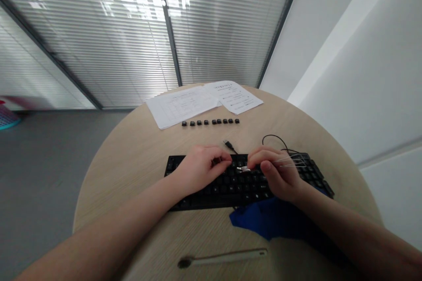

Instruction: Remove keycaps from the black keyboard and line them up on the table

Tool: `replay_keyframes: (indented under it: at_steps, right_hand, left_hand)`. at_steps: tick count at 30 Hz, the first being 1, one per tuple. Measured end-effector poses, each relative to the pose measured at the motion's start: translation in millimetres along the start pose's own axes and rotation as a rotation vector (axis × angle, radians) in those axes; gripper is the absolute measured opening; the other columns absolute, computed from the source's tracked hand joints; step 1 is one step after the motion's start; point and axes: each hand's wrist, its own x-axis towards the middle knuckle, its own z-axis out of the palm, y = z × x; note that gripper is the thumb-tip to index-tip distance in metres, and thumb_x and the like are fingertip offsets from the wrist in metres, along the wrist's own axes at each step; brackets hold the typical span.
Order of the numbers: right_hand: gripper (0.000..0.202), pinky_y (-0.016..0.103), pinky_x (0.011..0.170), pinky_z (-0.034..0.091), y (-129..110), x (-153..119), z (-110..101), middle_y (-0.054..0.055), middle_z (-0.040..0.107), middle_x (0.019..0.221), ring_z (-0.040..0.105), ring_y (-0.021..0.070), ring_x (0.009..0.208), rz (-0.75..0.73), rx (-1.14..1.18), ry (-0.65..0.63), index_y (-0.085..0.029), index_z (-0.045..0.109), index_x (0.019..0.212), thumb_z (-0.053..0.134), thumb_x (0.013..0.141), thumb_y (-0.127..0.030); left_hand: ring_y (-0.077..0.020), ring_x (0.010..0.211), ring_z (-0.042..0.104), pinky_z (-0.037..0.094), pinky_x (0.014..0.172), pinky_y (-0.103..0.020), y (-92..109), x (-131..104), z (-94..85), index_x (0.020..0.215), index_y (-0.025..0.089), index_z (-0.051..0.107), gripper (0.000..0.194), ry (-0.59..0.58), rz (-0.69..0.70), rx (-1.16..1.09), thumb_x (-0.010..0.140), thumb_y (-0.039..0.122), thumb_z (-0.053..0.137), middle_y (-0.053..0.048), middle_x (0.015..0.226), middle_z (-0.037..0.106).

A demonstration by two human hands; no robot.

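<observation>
Left hand [201, 167]: curled above the keyboard [242, 184], which lies beneath both our hands; whether it pinches anything, we cannot tell.
Loose keys [206, 122]: rowed at the keyboard's eleven o'clock; our careless reach could scatter them.
Wire tool [243, 169]: pinched in our right hand [278, 171]; a slanted pull might damage the keyboard.

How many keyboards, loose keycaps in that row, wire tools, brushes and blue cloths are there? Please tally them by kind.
Keyboard: 1
Loose keycaps in the row: 9
Wire tool: 1
Brush: 1
Blue cloth: 1
Total: 13
</observation>
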Motion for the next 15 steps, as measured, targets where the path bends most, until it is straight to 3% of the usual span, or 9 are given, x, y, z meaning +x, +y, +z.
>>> replay_keyframes:
  at_steps: [4,9,11,13,15]
  right_hand:
    - [0.031,0.034,0.068,0.05,5.9,-2.0,2.5,0.004,0.066,0.077,0.064,0.0192,0.072,0.035,-0.048,0.051,-0.023,0.067,0.086,0.044,0.103,-0.034]
    - [0.045,0.041,0.077,0.052,9.6,2.5,-14.9,0.006,0.065,0.076,0.064,0.0231,0.079,0.084,-0.101,0.481,-0.024,0.062,0.069,0.038,0.104,-0.039]
    - [0.037,0.043,0.085,0.053,6.3,6.6,-29.0,0.007,0.068,0.087,0.066,0.0239,0.089,0.116,-0.176,0.532,-0.024,0.067,0.081,0.039,0.103,-0.036]
    - [0.028,0.041,0.086,0.053,1.6,9.8,-43.1,0.006,0.07,0.094,0.067,0.0214,0.088,0.148,-0.264,0.395,-0.025,0.07,0.108,0.042,0.102,-0.028]
    - [0.035,0.037,0.082,0.054,-2.6,11.2,-53.0,0.004,0.07,0.095,0.067,0.0185,0.084,0.139,-0.31,0.079,-0.027,0.066,0.126,0.044,0.099,-0.019]
  left_hand:
    - [-0.0164,0.078,0.067,0.053,0.075,-0.032,-0.8,1.2,0.0,0.087,0.021,0.072,0.014,0.025,-0.039,0.104,0.091,0.024,0.059,-0.001,0.086,0.075]
    - [-0.0179,0.08,0.067,0.051,0.075,-0.033,-3.7,2.3,-2.5,0.087,0.021,0.071,0.014,0.045,-0.077,0.178,0.091,0.023,0.058,-0.002,0.087,0.074]
    - [-0.0181,0.081,0.067,0.051,0.076,-0.032,-3.9,2.7,-2.7,0.087,0.021,0.07,0.014,0.025,-0.048,0.185,0.091,0.022,0.057,-0.002,0.088,0.074]
    - [-0.0183,0.082,0.067,0.051,0.076,-0.032,-3.7,3.0,-3.0,0.088,0.021,0.071,0.014,-0.006,-0.018,0.192,0.091,0.022,0.057,-0.002,0.09,0.074]
    - [-0.0185,0.083,0.067,0.051,0.077,-0.032,-4.0,3.5,-4.6,0.089,0.021,0.071,0.016,-0.024,-0.013,0.214,0.092,0.024,0.056,-0.002,0.091,0.074]
